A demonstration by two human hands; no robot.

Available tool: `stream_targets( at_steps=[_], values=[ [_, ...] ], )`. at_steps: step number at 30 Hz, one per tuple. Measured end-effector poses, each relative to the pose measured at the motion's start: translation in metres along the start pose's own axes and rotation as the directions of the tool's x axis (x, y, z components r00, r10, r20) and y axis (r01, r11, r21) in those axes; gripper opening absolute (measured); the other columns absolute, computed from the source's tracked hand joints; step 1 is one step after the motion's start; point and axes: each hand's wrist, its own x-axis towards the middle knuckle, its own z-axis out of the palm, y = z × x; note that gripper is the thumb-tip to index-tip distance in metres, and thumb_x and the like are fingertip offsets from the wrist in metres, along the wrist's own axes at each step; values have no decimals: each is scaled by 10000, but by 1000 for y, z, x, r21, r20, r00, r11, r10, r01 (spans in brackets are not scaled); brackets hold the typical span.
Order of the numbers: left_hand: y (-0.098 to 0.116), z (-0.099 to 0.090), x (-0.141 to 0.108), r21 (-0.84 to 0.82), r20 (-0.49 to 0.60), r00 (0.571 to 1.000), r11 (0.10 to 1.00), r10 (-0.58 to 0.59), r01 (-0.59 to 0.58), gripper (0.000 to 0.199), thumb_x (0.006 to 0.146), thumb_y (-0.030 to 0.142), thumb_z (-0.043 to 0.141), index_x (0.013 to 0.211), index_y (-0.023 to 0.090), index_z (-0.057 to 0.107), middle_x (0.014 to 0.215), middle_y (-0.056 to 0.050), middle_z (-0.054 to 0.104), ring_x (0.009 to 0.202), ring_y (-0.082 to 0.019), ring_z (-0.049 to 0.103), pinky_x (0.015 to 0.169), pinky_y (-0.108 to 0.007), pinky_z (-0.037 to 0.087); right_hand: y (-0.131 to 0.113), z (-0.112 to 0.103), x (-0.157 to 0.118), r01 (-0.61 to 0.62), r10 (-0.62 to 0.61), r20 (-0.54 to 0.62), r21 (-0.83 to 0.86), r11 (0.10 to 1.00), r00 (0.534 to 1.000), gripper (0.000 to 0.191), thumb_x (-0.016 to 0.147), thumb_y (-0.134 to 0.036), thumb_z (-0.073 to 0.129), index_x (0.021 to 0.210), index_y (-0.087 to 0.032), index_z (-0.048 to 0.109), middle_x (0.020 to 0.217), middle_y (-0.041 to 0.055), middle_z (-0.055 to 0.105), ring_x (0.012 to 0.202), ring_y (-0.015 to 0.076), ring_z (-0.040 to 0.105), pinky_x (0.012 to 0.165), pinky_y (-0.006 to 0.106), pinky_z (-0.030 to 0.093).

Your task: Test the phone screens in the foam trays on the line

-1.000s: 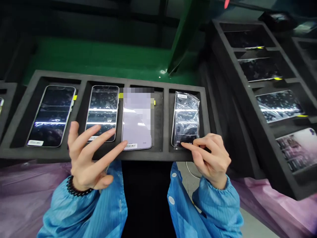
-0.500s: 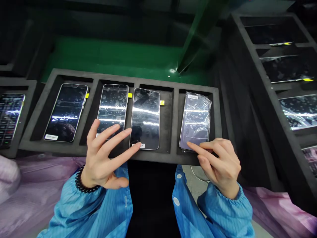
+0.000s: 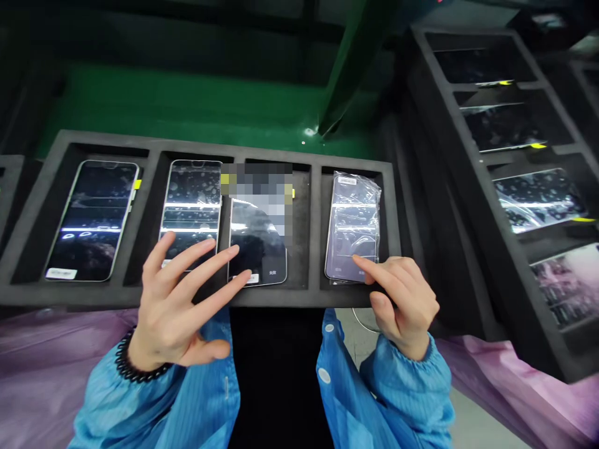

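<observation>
A grey foam tray (image 3: pixel 187 296) holds phones side by side in its slots. My left hand (image 3: pixel 175 305) is spread with nothing in it, fingertips over the lower ends of the second phone (image 3: pixel 191 193) and the third phone (image 3: pixel 257 249). The third phone's upper part is pixelated. My right hand (image 3: pixel 402 296) has its index finger stretched onto the lower screen of the film-wrapped phone (image 3: pixel 354 224) at the right; its other fingers are curled and hold nothing. At the left end lies another phone (image 3: pixel 93 218) with a white label.
A second foam tray (image 3: pixel 461 159) with several phones stands at the right. Behind the near tray is a green surface (image 3: pixel 187 112) with a green post (image 3: pixel 346 68). Pink fabric (image 3: pixel 528 380) shows at lower right.
The view has shifted, so the trays sit further left. My right index fingertip has moved slightly up the wrapped phone's screen. Small marks now show low on the third and wrapped phones' screens.
</observation>
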Motion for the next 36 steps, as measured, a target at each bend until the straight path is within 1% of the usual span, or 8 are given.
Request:
stream_targets(
  at_steps=[6,10,17,22,27,29,33,36],
  values=[
    [-1,1,3,-39,-75,997,999,4,-6,671,962,639,280,1448,247,528,1575,-49,446,1421,-304,466,1240,-534,302,-2,-2,1,29,-28,28,-14,999,999,391,1058,-318,384,1231,-171,702,812,53,643,742,179,524,700,353,441],
    [-1,1,4,-3,-18,1000,1000,20,-20,660,959,648,260,1424,286,555,1577,-19,444,1433,-302,451,1258,-526,272,-2,-4,3,58,-49,117,-74,996,992,356,1042,-295,424,1057,-163,754,786,49,621,731,172,499,692,352,416],
    [-5,9,-3,-18,-189,981,999,36,-40,745,901,696,305,1402,224,587,1487,-88,548,1318,-347,551,1173,-593,389,0,-2,2,21,-21,34,-13,1000,999,374,1039,-321,430,1284,-156,659,746,28,609,698,171,516,661,339,419],
    [-5,5,-1,-11,-113,992,999,49,-51,717,924,673,297,1417,232,573,1484,-119,538,1344,-355,514,1185,-607,359,0,-3,1,35,-34,58,-22,999,998,356,1035,-298,431,1230,-154,692,780,44,634,715,177,527,666,346,420],
    [-3,0,2,14,-13,999,999,48,-48,667,945,648,317,1276,198,681,1329,-165,625,1312,-349,529,1207,-606,299,1,-5,2,69,-60,145,-62,996,988,270,997,-229,495,1069,-155,744,799,50,630,697,164,484,647,338,393],
    [-2,1,2,8,-47,998,999,41,-41,684,946,647,309,1319,186,649,1354,-170,604,1308,-343,531,1199,-602,316,2,-5,2,60,-53,137,-50,997,989,285,999,-241,490,1132,-158,729,813,48,636,698,166,491,644,336,394],
    [-2,3,1,24,-83,996,999,24,-22,695,947,656,277,1384,221,596,1368,-139,600,1291,-328,545,1184,-601,349,3,-3,0,30,-30,68,-2,1000,997,421,1024,-300,449,1396,-157,584,769,29,609,690,173,507,644,333,408],
    [-1,3,0,33,-90,996,999,12,-9,682,938,662,279,1368,248,609,1340,-126,622,1245,-321,576,1174,-601,370,3,-2,-1,23,-22,56,-5,1000,998,448,1019,-291,455,1437,-161,547,734,19,582,671,170,496,631,325,401]
  ],
)
